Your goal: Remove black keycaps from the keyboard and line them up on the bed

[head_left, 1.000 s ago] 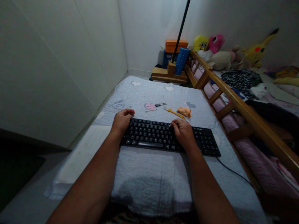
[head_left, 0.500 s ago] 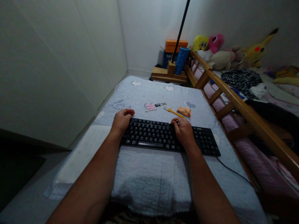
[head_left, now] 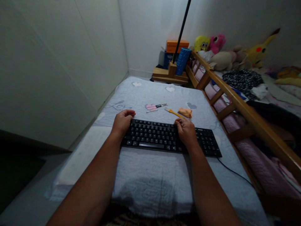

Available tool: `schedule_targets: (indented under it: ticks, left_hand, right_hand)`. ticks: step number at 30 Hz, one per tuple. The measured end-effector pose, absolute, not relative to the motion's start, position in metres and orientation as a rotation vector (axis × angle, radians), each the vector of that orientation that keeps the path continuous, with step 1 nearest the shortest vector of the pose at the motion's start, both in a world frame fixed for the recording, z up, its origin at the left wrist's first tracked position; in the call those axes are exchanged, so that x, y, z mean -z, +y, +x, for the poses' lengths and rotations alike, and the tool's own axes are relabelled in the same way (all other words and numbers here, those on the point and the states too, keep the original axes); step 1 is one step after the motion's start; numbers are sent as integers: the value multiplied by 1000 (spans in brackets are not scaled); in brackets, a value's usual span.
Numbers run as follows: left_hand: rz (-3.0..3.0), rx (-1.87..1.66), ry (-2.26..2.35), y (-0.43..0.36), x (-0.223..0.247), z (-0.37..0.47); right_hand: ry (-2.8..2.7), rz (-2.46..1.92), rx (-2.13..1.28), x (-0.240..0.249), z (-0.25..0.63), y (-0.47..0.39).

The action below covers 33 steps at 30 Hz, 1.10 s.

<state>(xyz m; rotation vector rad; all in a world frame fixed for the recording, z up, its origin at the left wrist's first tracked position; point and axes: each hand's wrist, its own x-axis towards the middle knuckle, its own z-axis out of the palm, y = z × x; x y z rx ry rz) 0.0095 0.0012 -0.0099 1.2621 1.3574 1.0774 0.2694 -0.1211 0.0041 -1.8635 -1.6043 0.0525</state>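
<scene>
A black keyboard (head_left: pixel 150 135) lies across the quilted cover, its cable leaving at the lower right. My left hand (head_left: pixel 122 123) is closed at the keyboard's upper left corner, thumb against the edge and fingers curled. Over the upper right part of the main keys, my right hand (head_left: pixel 186 130) is in a pinch; whatever is between its fingertips is too small to make out. Beyond the keyboard lie a yellow-handled brush (head_left: pixel 175 113), a folded orange cloth (head_left: pixel 185 112), a slim tool with a dark grip and metal tip (head_left: pixel 161 105), and a thin white stick (head_left: pixel 151 111).
A wooden bed rail (head_left: pixel 225 88) runs along the right, with plush toys (head_left: pixel 256 55) and clothes behind it. At the far end stand a wooden stand (head_left: pixel 170 73) with a dark pole, a blue roller (head_left: pixel 182 61) and an orange box (head_left: pixel 176 46). Pale panels (head_left: pixel 70 62) rise on the left.
My right hand has shifted slightly to the right along the top of the keyboard, still pinched. My left hand and the keyboard have stayed put.
</scene>
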Motion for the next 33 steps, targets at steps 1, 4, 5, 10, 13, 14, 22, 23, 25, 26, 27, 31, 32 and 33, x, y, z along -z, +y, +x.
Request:
schedule_targets:
  ticks: [1, 4, 5, 10, 13, 14, 22, 23, 25, 26, 27, 31, 32, 33]
  left_hand:
    - [1265, -1076, 1358, 1, 10, 9]
    - [1272, -1079, 1354, 2, 11, 9]
    - [1273, -1081, 1350, 2, 12, 9]
    - [1277, -1086, 1339, 3, 15, 8]
    - [1278, -1087, 1341, 4, 15, 8]
    - [1277, -1087, 1342, 3, 15, 8]
    - [1300, -1085, 1340, 5, 18, 6]
    - [1297, -1086, 1336, 6, 18, 6]
    - [1286, -1087, 1331, 5, 17, 7]
    - [1282, -1087, 1331, 5, 16, 7]
    - [1279, -1085, 1332, 4, 15, 8]
    - [1269, -1083, 1340, 3, 13, 8]
    - [1269, -1085, 1337, 3, 13, 8]
    - [1271, -1087, 1334, 3, 13, 8]
  right_hand:
    - [-1600, -1870, -53, -5, 271, -122]
    - [-1600, -1876, -63, -7, 273, -124]
    - [-1603, -1876, -63, -7, 273, -125]
    - [-1632, -1861, -70, -6, 268, -124]
    - [-1661, -1847, -83, -6, 265, -122]
    - [-1666, -1844, -84, -6, 264, -122]
    - [-1641, -1866, -79, -7, 268, -123]
    - [-1634, -1870, -79, -7, 270, -124]
    - [-1619, -1877, -80, -8, 272, -125]
    - [-1615, -1878, -82, -8, 273, -125]
    - [-1613, -1877, -84, -9, 273, -126]
    - [-1629, -1869, -78, -8, 271, -124]
    - [-1637, -1869, -77, -7, 269, -124]
    - [-1644, -1869, -77, -7, 268, -123]
